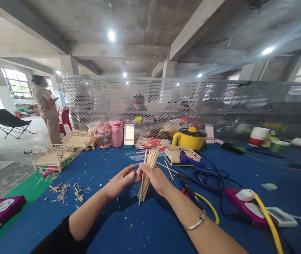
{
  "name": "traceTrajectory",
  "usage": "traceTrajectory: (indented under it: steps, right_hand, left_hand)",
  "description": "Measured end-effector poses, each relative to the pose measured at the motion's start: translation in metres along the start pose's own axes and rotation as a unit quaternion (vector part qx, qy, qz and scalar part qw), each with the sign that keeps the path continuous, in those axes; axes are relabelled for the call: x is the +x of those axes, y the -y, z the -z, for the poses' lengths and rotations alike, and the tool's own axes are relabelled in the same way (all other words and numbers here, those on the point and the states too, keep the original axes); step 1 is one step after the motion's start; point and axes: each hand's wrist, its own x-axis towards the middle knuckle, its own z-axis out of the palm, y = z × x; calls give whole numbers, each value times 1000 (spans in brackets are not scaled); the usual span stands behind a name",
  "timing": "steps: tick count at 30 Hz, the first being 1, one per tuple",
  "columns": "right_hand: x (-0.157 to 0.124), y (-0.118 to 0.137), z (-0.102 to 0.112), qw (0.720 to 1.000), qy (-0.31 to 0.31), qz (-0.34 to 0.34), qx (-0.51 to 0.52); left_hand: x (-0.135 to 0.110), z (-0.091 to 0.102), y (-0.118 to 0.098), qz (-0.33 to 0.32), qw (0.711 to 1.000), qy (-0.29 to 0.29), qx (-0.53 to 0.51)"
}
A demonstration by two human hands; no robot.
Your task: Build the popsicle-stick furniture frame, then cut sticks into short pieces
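Sticks [152,159] lean in a tight bunch before me in the head view, over the middle of the blue table [110,229], and I can't tell whether their lower ends touch it. The right hand [158,180] is clamped around them, thumb across the front; the left hand [121,182] holds nothing I can see, its fingers parted and curved beside the bunch, and whether they touch it I can't make out. By my reading, the held sticks are loose pieces, none joined yet, while three railed frames stand built: a near one [53,158] and a farther one [77,140] at left, and one [173,157] ahead, with a blue glue gun [191,160] against it. Crossed loose sticks [169,170] lie behind the right hand, and offcuts [59,190] at left suggest cutting done. As for lettering, two white cards [129,134] [209,134] stand blurred out, and I can read no brand or label anywhere.
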Motion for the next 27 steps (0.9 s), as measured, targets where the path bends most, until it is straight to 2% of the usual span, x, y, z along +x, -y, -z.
traceTrajectory:
  steps: [2, 4, 6, 10, 13, 16, 19, 24, 27]
  right_hand:
    - [1, -5, -1, 998, -33, -18, 41]
    - [3, -10, -1, 992, -78, 0, 97]
    - [4, -14, -3, 988, -113, 29, 105]
    - [6, -22, -10, 986, -146, 31, 78]
    - [7, -21, -12, 977, -140, -8, 163]
    - [5, -15, -4, 959, -71, -48, 269]
    - [6, -14, 5, 952, -23, -67, 298]
    - [15, -26, 9, 945, -75, -90, 306]
    - [16, -26, 15, 934, -66, -99, 337]
  left_hand:
    - [-2, -2, -2, -3, 1000, -6, 2]
    - [-5, -10, -3, -19, 999, 26, 41]
    - [-8, -19, -3, -43, 992, 64, 95]
    - [-11, -33, 2, -29, 983, 63, 167]
    - [-9, -35, 1, -10, 985, 63, 159]
    - [-7, -24, -9, -1, 985, 97, 146]
    - [-7, -2, -20, 40, 974, 132, 177]
    - [-7, 36, -21, 56, 963, 102, 242]
    - [-6, 49, -13, 81, 971, 101, 198]
